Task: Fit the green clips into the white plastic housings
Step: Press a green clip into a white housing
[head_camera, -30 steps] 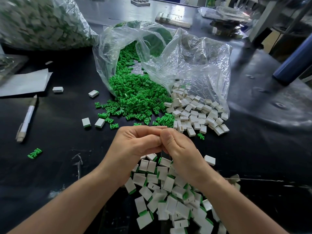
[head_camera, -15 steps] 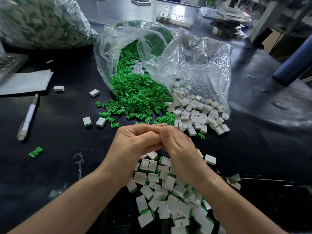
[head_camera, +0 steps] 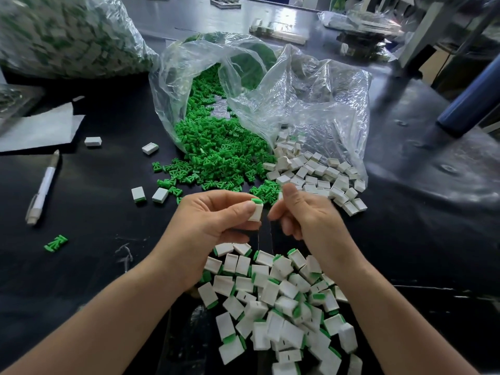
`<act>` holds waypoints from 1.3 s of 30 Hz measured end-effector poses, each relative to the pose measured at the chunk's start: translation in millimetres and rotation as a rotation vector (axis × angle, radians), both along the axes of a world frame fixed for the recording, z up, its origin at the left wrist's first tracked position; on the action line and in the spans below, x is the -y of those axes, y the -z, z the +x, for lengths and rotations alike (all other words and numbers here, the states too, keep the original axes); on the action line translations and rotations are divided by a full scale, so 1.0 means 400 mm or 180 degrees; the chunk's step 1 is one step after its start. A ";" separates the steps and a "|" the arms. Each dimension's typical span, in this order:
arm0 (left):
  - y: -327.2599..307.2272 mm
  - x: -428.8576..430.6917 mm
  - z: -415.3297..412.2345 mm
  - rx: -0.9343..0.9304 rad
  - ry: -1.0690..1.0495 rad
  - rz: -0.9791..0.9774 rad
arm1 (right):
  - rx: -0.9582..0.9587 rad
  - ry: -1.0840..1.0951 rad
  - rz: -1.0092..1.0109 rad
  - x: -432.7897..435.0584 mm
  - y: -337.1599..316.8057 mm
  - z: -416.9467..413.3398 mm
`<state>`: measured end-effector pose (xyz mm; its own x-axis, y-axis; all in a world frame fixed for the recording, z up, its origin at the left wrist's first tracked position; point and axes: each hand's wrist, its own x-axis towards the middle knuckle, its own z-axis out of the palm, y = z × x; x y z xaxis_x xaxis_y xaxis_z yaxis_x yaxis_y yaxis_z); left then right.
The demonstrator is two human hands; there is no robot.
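My left hand (head_camera: 213, 226) pinches a white housing with a green clip seated in its top (head_camera: 255, 209) between thumb and fingers. My right hand (head_camera: 308, 223) is a short gap to its right, fingers loosely curled, thumb up, with nothing visible in it. Beyond the hands, a heap of loose green clips (head_camera: 216, 158) spills from a clear plastic bag (head_camera: 311, 104). To the right of the clips lies a pile of empty white housings (head_camera: 319, 177). Under my wrists is a pile of white housings with green clips fitted (head_camera: 276, 299).
The black table (head_camera: 405, 253) carries a white pen (head_camera: 43, 188) and a paper sheet (head_camera: 38, 128) at the left. A stray green clip (head_camera: 55, 243) and a few loose housings (head_camera: 138, 194) lie nearby. A large bag of fitted pieces (head_camera: 67, 36) fills the far left.
My two hands were pressed together over a piece; they have since separated. The left keeps the housing with its clip, and the right has drawn away to the right.
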<state>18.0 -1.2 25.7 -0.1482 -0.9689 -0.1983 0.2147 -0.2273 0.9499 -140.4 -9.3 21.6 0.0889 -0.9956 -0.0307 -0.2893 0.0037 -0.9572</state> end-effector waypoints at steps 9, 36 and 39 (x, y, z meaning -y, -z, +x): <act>-0.011 -0.027 -0.017 0.0766 0.0534 -0.0421 | -0.1362 0.0973 -0.0845 0.053 0.027 -0.072; 0.018 0.004 -0.008 0.0612 -0.0328 0.0003 | -0.2254 -0.0014 -0.1094 0.062 0.056 -0.013; 0.021 0.008 -0.008 0.0624 -0.0370 -0.0011 | -0.2626 -0.0039 -0.1055 0.068 0.067 -0.017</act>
<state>14.8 -4.3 17.2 0.0054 -0.9779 -0.2090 0.0503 -0.2085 0.9767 -147.2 -36.4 -5.1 0.1766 -0.9638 0.1999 -0.8856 -0.2443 -0.3951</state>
